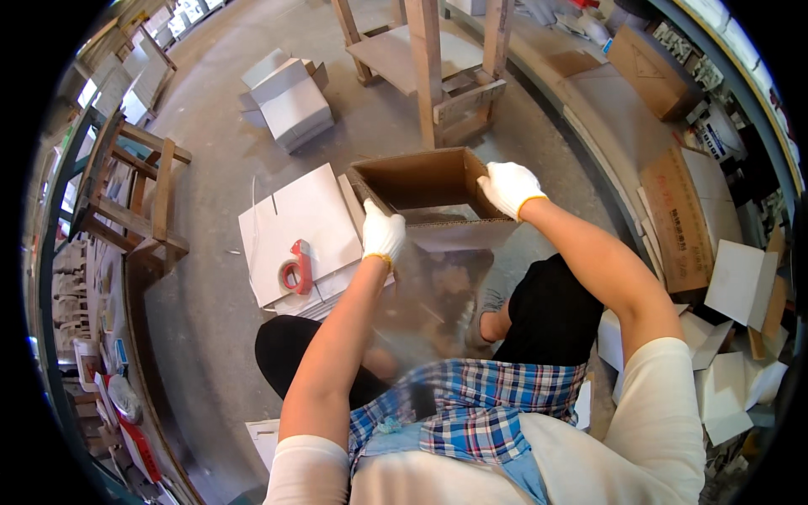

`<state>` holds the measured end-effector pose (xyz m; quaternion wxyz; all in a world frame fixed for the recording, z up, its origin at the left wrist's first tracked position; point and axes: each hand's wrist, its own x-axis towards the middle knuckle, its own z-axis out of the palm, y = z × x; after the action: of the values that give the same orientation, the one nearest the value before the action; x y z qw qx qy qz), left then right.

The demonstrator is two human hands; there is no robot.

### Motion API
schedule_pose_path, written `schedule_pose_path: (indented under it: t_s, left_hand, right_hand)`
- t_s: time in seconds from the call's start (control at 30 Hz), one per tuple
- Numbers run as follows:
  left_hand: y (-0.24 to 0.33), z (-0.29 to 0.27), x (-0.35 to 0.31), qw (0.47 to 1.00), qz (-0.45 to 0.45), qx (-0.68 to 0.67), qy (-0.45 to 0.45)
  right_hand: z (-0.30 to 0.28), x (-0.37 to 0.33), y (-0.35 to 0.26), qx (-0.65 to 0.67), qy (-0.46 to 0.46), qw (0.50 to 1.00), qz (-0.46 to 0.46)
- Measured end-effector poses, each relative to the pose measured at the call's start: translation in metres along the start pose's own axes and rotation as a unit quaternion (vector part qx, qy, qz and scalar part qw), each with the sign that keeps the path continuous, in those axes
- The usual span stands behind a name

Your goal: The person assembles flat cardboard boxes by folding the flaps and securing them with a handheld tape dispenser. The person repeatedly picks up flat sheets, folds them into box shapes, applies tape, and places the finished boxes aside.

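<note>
Between my hands is a cardboard box (414, 178), brown inside and pale outside, spread into a four-sided sleeve. Floor shows through part of its opening. My left hand (383, 233), in a white glove with a yellow cuff, grips its left edge. At the far right corner my right hand (511, 189), gloved alike, is closed on the wall, its fingertips partly hidden. Left of the box lies a stack of flat white cardboard (307, 206). A red tape dispenser (295, 268) with a roll in it rests on that stack.
An opened white box (295, 103) stands on the floor at far left. Beyond my hands is a wooden stand (425, 76). Several white cartons (724, 396) lie heaped at right, near a large brown carton (676, 219). A wooden frame (160, 189) stands at left.
</note>
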<state>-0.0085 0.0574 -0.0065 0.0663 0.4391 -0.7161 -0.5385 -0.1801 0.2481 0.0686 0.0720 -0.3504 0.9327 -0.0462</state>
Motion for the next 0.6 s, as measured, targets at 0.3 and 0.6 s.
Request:
schedule_pose_path:
  t_s: [0.3, 0.6]
  left_hand:
    - [0.005, -0.005, -0.018, 0.950, 0.142, 0.279, -0.011]
    - [0.022, 0.015, -0.005, 0.837, 0.208, 0.505, -0.010]
  right_hand:
    - [0.017, 0.034, 0.026, -0.014, -0.004, 0.998, 0.065]
    - [0.045, 0.038, 0.037, -0.062, 0.013, 0.998, 0.026]
